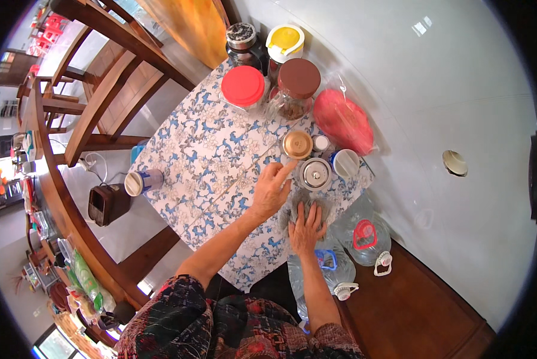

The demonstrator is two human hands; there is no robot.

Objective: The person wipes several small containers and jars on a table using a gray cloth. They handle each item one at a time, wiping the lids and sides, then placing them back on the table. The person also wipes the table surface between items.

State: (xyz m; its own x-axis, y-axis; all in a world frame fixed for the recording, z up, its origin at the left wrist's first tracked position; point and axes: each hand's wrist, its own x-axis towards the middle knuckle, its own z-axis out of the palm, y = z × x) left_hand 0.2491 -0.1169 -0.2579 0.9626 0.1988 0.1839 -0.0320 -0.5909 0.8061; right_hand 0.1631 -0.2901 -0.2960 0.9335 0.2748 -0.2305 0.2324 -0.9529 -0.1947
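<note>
Grey cloth (304,206) is lying near the right edge of the small table (190,155), and I am pressing my right hand (307,230) flat on it, fingers spread, gripping nothing. My left hand (271,191) is resting open on the tablecloth just beside it, index finger stretching toward a steel-lidded jar (314,173) and almost touching it. A blue-and-white floral covering is spreading over the whole tabletop. Behind the jar, a gold-lidded jar (296,144) and a white-capped container (345,163) are standing close together. Further back, a red-lidded jar (243,87), a brown-lidded jar (298,81), a yellow-capped bottle (284,40) and a dark jar (242,39) are crowding the far end, with a red plastic bag (342,121) leaning at the white wall (448,78). Two clear water jugs (358,236) are sitting on the wooden floor just beside the table, below my right wrist. To my left, wooden chairs (95,102) are lining a long dark table, and a white cup (141,182) is standing at the small table's left edge.
</note>
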